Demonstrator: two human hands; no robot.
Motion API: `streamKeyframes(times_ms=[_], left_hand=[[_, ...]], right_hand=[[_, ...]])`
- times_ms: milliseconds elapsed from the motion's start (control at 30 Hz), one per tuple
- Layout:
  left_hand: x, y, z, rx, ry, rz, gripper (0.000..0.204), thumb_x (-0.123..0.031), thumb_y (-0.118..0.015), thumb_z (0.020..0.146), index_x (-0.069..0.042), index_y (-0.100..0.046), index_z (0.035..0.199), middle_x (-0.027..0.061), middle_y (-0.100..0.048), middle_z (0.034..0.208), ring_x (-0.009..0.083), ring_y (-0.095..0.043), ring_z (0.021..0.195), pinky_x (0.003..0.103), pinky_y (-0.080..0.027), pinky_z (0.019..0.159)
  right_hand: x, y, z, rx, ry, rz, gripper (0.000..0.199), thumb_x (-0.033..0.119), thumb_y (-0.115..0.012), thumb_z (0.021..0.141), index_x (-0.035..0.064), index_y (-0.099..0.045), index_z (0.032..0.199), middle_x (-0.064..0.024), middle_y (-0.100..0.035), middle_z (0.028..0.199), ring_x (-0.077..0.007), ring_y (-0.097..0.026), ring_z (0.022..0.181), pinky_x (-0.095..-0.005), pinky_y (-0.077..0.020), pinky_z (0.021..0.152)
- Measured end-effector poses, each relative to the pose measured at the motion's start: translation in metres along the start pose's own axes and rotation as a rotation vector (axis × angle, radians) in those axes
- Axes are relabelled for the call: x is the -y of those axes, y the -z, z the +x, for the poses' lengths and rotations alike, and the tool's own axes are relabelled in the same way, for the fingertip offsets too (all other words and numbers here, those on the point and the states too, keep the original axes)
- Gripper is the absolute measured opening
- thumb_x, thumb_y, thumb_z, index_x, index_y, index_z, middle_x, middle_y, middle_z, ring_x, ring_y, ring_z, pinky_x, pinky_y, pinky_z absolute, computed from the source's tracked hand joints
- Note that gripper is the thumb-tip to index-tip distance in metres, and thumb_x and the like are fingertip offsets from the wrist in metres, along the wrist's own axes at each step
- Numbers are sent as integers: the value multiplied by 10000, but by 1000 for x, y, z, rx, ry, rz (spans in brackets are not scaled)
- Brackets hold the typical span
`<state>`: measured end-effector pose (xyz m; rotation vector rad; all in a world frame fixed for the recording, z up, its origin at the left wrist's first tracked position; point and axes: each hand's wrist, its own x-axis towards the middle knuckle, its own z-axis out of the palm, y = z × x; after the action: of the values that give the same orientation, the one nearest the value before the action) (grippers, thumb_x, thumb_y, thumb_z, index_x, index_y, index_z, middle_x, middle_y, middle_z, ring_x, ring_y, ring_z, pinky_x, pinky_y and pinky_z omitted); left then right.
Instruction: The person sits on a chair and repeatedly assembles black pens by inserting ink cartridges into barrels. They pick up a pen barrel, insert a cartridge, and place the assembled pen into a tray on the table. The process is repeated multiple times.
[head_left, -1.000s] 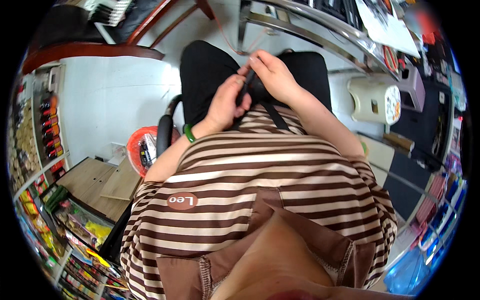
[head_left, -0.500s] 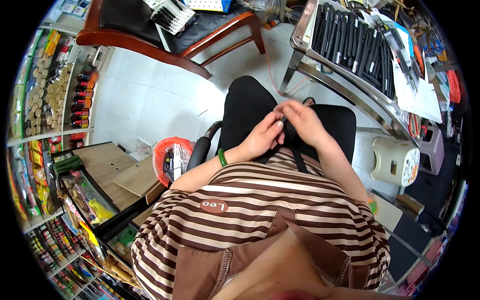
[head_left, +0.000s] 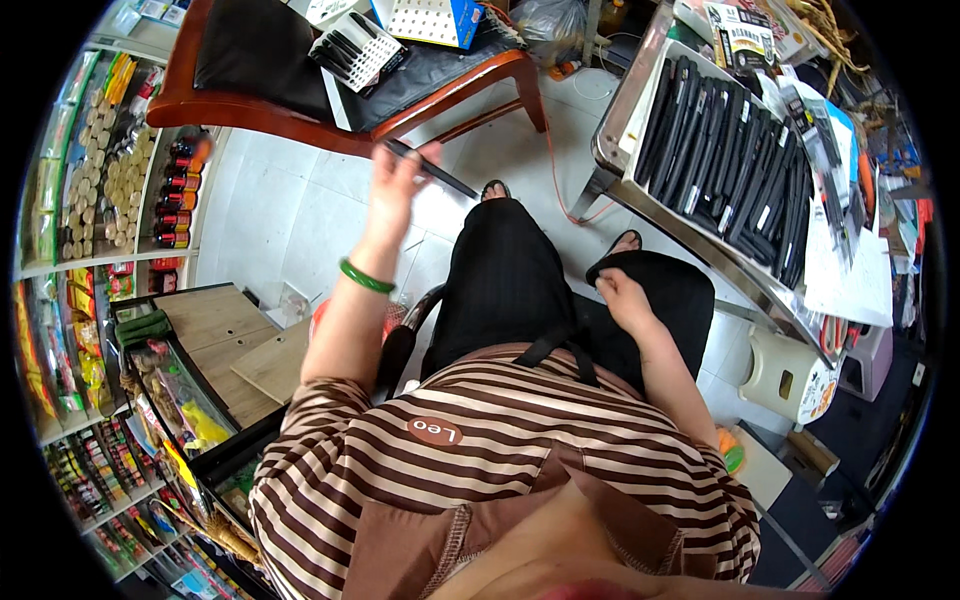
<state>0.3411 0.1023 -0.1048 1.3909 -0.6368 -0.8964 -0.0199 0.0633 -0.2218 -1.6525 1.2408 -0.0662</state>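
Observation:
My left hand [head_left: 393, 195], slightly blurred, is raised at the front edge of the chair and holds a slim black pen [head_left: 448, 176] pointing to the right. Just beyond, a white rack [head_left: 376, 66] of black pens stands on the black chair seat [head_left: 432, 92]. My right hand [head_left: 624, 302] is low over my right thigh, its fingers curled inward. Whatever may be between those fingers is hidden. At the right, a tray [head_left: 640, 185] on a metal-framed table is filled with black pen-like pieces [head_left: 735, 165] in rows.
A blue-and-white box [head_left: 432, 20] sits behind the rack on the chair. Papers [head_left: 850, 275] overhang the table's right side. Below it are a cream stool [head_left: 785, 375] and a purple stool [head_left: 868, 365]. Goods shelves [head_left: 100, 180] and a wooden cabinet [head_left: 215, 320] line my left.
My hands were together over my lap. The left has swung up and left toward the chair with the black pen, while the right has moved apart, down over my right thigh.

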Motion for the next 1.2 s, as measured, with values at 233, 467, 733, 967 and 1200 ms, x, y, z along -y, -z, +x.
streamKeyframes(times_ms=[233, 467, 733, 967, 1200], left_hand=[[-24, 56, 141, -200, -142, 272, 261, -54, -494, 874, -52, -365, 1101, 113, -568, 1005, 182, -584, 882, 298, -509, 699], [-25, 84, 273, -403, -256, 467, 324, -59, -626, 791, 11, -427, 1036, 110, -577, 869, 152, -578, 724, 245, -496, 574], [28, 124, 363, -562, -301, 764, 385, -81, -659, 767, 24, -439, 1065, 94, -591, 828, 138, -589, 677, 250, -495, 578], [37, 116, 378, -580, -251, 677, 419, -146, -693, 720, 20, -477, 1038, 104, -607, 800, 197, -621, 672, 312, -490, 617], [33, 123, 376, -571, -273, 816, 381, -147, -679, 734, 3, -485, 1025, 102, -618, 803, 187, -623, 663, 314, -487, 637]], right_hand=[[-31, -16, 31, 137, -45, 10, 270, 201, -564, 839, 6, -572, 1024, -159, -633, 898, -237, -614, 839, -307, -464, 764], [-56, -26, 50, 136, -11, -58, 233, 189, -536, 853, 4, -575, 990, -67, -604, 742, -144, -560, 663, -269, -450, 626], [-27, -8, 57, 260, -320, 254, 267, 211, -525, 849, 6, -550, 1017, -39, -563, 754, -105, -490, 616, -238, -419, 571], [-16, -4, 58, 228, -350, 303, 270, 218, -537, 837, 7, -574, 1001, -45, -583, 745, -115, -519, 639, -244, -433, 600], [-21, -10, 61, 219, -381, 271, 266, 218, -539, 835, 20, -584, 1007, -55, -594, 737, -122, -537, 642, -251, -438, 595]])
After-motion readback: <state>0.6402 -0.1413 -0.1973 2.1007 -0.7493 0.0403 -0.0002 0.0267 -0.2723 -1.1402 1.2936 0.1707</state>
